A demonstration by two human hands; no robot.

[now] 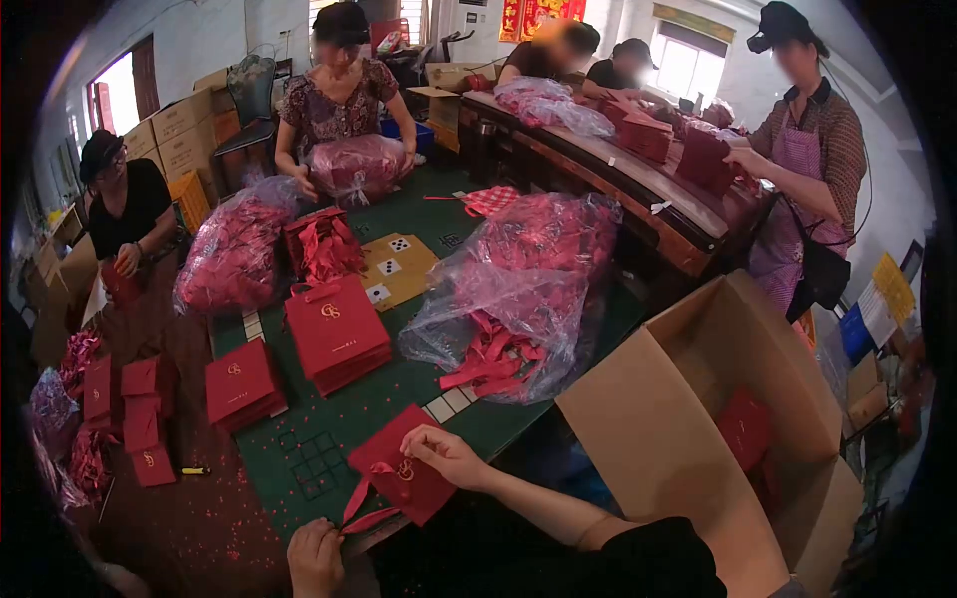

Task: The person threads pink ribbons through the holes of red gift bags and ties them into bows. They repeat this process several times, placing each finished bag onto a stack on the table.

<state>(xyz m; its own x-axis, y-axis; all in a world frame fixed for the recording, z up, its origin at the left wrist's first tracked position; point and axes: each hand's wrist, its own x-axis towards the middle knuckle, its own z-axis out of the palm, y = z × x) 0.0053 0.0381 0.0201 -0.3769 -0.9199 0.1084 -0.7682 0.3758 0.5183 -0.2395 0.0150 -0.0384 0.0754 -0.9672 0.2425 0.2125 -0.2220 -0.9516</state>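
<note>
A red paper bag (424,490) with a gold logo lies flat at the near edge of the green table, a red ribbon (371,519) looped from it. My left hand (316,560), at the table edge, has its fingers closed on the ribbon's end. Over the bag is my right hand (446,458), fingertips pinched together near the logo; what they hold, if anything, is too small to make out. Beyond them stand a stack of red bags (339,334) and a second, lower stack (242,384).
A clear plastic sack (528,269) of red ribbons fills the table's right side. An open cardboard box (648,429) stands at my right. Another ribbon-filled sack (239,249) is at the far left. Several people work around this table and a second long table (598,164).
</note>
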